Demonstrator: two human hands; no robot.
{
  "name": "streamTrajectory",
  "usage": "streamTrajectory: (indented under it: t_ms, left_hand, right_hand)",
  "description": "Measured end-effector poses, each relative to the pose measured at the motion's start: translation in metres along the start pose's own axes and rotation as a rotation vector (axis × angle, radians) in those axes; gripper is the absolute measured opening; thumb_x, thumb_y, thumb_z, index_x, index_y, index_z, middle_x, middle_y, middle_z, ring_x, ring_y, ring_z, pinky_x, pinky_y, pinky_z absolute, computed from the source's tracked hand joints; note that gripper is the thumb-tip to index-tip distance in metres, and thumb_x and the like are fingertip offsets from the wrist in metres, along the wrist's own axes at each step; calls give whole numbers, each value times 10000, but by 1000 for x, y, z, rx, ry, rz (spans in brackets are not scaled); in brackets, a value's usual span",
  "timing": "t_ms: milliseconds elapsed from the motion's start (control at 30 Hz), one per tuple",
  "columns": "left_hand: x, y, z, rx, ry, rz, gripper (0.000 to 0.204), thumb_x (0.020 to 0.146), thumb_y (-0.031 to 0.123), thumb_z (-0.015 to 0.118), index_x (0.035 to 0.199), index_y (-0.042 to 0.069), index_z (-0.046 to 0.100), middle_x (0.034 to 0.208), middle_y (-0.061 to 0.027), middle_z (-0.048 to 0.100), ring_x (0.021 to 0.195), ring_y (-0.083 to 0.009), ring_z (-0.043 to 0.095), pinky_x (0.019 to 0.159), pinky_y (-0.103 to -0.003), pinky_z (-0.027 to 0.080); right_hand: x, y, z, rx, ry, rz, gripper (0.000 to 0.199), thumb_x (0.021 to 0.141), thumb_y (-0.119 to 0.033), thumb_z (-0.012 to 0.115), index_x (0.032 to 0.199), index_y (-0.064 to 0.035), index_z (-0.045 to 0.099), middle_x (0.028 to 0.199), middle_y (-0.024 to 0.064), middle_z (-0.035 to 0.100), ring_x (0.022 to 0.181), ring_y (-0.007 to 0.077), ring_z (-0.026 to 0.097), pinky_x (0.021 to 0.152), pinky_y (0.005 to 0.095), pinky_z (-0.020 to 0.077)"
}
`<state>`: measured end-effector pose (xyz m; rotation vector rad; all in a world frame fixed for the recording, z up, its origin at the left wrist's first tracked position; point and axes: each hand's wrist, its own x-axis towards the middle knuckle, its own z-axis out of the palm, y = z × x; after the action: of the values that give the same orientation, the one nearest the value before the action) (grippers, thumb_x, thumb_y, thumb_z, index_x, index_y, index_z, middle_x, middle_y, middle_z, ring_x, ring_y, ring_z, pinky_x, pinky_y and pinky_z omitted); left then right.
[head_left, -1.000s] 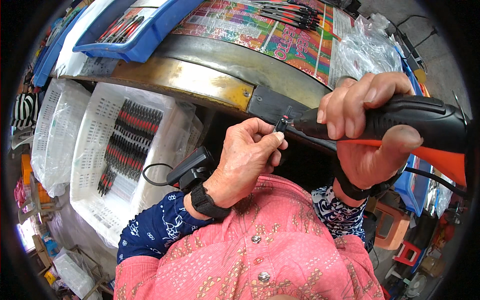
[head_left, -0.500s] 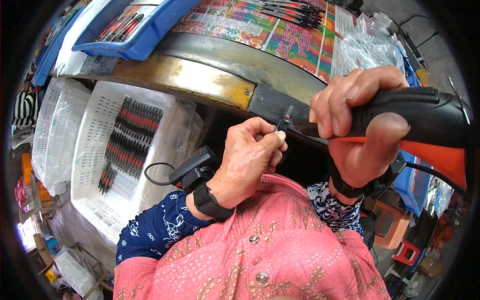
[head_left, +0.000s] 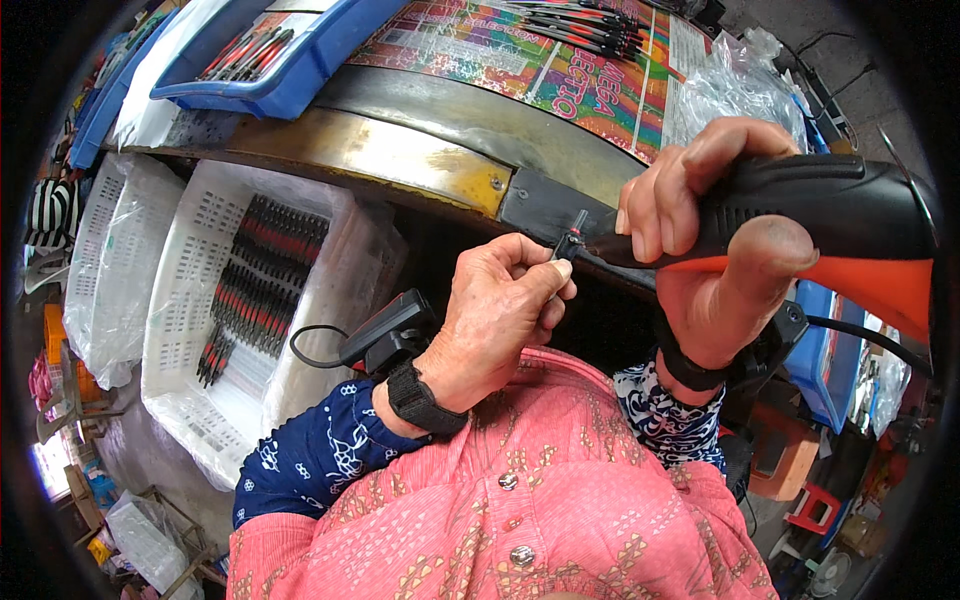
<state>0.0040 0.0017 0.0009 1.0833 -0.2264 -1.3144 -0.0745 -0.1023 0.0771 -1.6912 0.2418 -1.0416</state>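
Between its thumb and fingers my left hand (head_left: pixel 510 295) pinches a small black part (head_left: pixel 568 246) with a thin metal pin and a bit of red sticking up. My right hand (head_left: pixel 705 230) is wrapped round a black and orange electric screwdriver (head_left: pixel 820 205), which lies nearly level. The tool's narrow black tip points left and meets the small part, or nearly so; the exact contact is too small to tell. Both hands are in front of the worktable's metal edge (head_left: pixel 400 150).
A white crate (head_left: pixel 185 380) to the left holds rows of black and red slim pieces (head_left: pixel 265 280). On the table stand a blue tray (head_left: pixel 265 95) of similar pieces, a printed colourful sheet (head_left: pixel 540 75) with more pieces, and clear plastic bags (head_left: pixel 740 85). An orange stool (head_left: pixel 780 455) is at lower right.
The electric screwdriver in my right hand has shifted slightly left and changed its tilt a little, its tip closer to the small part. My left hand has hardly moved.
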Motion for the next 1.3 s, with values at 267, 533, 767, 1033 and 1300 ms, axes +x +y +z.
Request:
streamTrajectory:
  t_ms: [267,533,767,1033,1300]
  left_hand:
    - [1,-1,-3,-15,-17,-2,58,870,84,594,877,45,553,765,-51,614,557,-80,494,457,-200,371]
    - [1,-1,-5,-5,-24,-6,77,873,98,600,886,38,555,769,-51,617,559,-76,497,459,-203,395]
    - [1,1,-5,7,-14,-16,88,870,101,606,890,31,555,770,-53,622,559,-75,502,461,-203,399]
    - [1,2,-5,8,-11,-26,82,863,91,607,881,32,554,770,-54,627,555,-77,505,464,-207,400]
    - [1,1,-4,9,-7,-19,58,850,67,595,855,39,544,742,-52,607,545,-82,500,458,-206,387]
  right_hand:
    - [1,-6,4,-35,1,-3,706,740,-710,566,960,-51,442,641,-2,438,530,108,445,585,281,403]
    - [2,-11,6,2,-9,21,723,724,-726,552,963,-52,446,645,6,448,521,117,457,578,296,418]
    - [4,-10,7,-19,-13,25,714,731,-723,544,963,-55,447,645,6,449,520,119,459,574,298,419]
    - [5,-12,6,-62,-48,22,697,741,-714,542,957,-59,448,647,6,454,521,119,462,574,297,420]
    - [11,5,3,72,-125,-6,634,778,-656,566,939,-56,441,646,10,449,517,115,449,567,289,411]
